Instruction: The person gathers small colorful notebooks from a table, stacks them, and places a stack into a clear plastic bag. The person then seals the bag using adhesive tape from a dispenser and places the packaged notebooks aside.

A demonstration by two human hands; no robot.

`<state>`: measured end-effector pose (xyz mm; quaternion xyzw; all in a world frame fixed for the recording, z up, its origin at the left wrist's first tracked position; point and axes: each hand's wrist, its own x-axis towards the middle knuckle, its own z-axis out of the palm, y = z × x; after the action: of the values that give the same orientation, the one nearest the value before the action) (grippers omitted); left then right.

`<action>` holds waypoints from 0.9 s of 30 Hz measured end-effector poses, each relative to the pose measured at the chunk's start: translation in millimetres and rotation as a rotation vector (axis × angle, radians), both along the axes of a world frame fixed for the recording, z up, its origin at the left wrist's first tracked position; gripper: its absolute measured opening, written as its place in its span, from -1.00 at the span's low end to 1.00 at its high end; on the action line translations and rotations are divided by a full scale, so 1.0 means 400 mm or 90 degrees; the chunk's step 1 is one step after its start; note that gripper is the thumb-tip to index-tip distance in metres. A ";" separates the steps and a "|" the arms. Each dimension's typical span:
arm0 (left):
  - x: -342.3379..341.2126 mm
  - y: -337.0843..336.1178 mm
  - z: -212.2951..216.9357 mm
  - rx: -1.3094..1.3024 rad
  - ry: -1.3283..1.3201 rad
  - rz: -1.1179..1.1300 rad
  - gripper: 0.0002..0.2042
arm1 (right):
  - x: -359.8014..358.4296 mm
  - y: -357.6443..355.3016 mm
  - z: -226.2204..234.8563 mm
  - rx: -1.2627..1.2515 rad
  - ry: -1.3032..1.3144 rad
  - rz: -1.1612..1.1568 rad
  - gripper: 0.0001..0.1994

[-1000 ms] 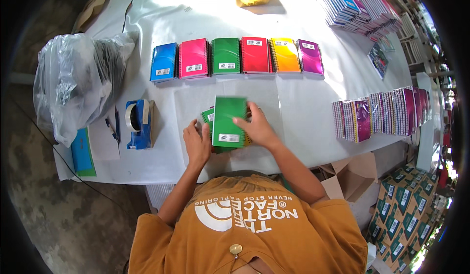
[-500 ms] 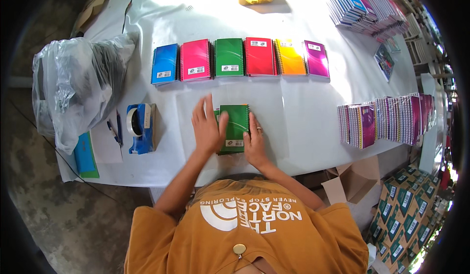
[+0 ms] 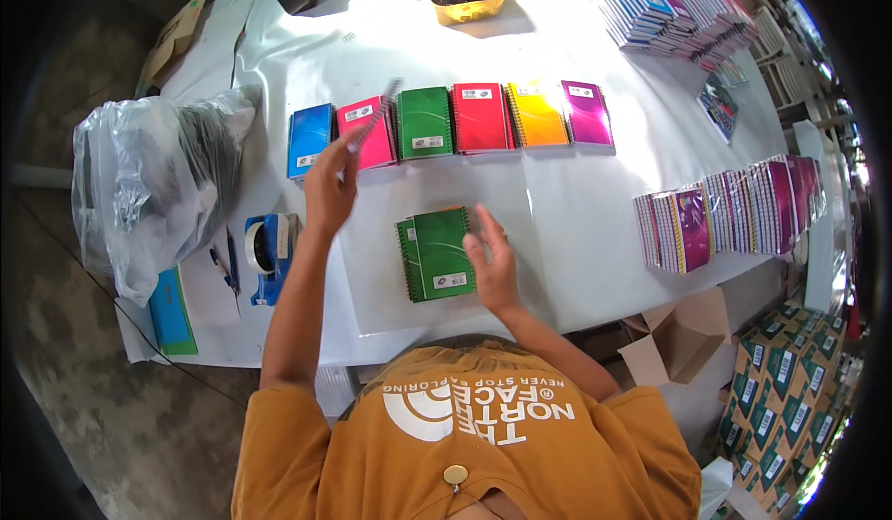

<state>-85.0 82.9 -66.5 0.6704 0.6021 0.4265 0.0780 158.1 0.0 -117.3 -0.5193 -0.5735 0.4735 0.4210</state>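
My left hand (image 3: 330, 185) is closed on a spiral notebook (image 3: 375, 118), held tilted nearly edge-on over the pink notebooks (image 3: 376, 154), so its cover hardly shows. In front of me lies a small pile topped by a green spiral notebook (image 3: 444, 255), with another green one's coil edge showing at left. My right hand (image 3: 494, 255) is at the pile's right side, fingers stretched and thumb apart, close to the top cover. Beyond, the row also has blue (image 3: 310, 137), green (image 3: 425, 116), red (image 3: 481, 116), yellow (image 3: 539, 116) and purple notebooks (image 3: 587, 111).
A blue tape dispenser (image 3: 269, 258), pens (image 3: 226, 264) and a plastic-wrapped bundle (image 3: 139, 176) are at left. Wrapped notebooks (image 3: 725, 213) stand at right, stacked notebooks (image 3: 632, 4) far right. A yellow tub (image 3: 462, 9) is at the back. An open carton (image 3: 683, 334) sits below the right edge.
My left hand has left the green pile, moved up and left to the pink stack and taken hold of a notebook there. My right hand has stayed beside the pile, its fingers now loosened.
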 end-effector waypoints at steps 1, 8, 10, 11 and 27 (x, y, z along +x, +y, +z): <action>0.039 -0.034 0.037 0.045 0.031 -0.094 -0.63 | 0.009 0.020 0.031 -0.113 0.232 0.031 -0.40; 0.139 -0.201 0.008 -0.132 -0.475 -0.321 -0.91 | 0.050 0.047 0.132 -0.033 0.389 0.123 -0.49; 0.103 -0.181 -0.082 -0.115 -0.436 -0.307 -0.83 | 0.037 0.011 0.086 0.024 0.231 0.153 -0.55; 0.101 -0.184 -0.105 -0.204 -0.287 -0.167 -0.76 | 0.024 0.007 0.048 0.189 0.032 0.154 -0.57; 0.225 -0.295 -0.183 -0.312 -0.377 0.056 -0.32 | -0.005 -0.041 -0.107 0.086 -0.034 0.040 -0.40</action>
<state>4.9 -35.2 -139.5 0.4534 0.6657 0.4479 0.3881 156.0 -16.5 -160.3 -0.4840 -0.6309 0.4328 0.4246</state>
